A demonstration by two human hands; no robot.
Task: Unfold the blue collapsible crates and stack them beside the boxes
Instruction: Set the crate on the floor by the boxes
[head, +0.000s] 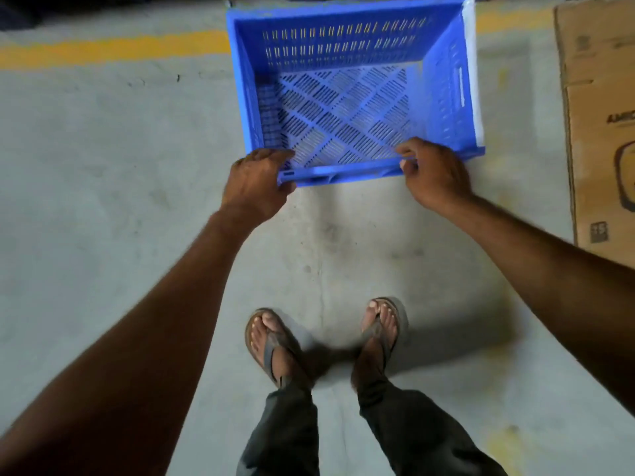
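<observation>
A blue collapsible crate [343,46] stands unfolded in front of me, its slotted walls up and its lattice floor visible. My left hand [256,180] grips the near rim at its left corner. My right hand [434,173] grips the same near rim toward the right corner, fingers curled over the edge. The crate appears held above the concrete floor; I cannot tell whether its far side touches the ground. A cardboard box [601,125] lies at the right edge of view, close to the crate's right wall.
Grey concrete floor [103,166] spreads to the left. A yellow painted line [113,49] runs across the floor behind the crate. My feet in sandals [275,341] stand below the crate. A dark area lies along the top edge.
</observation>
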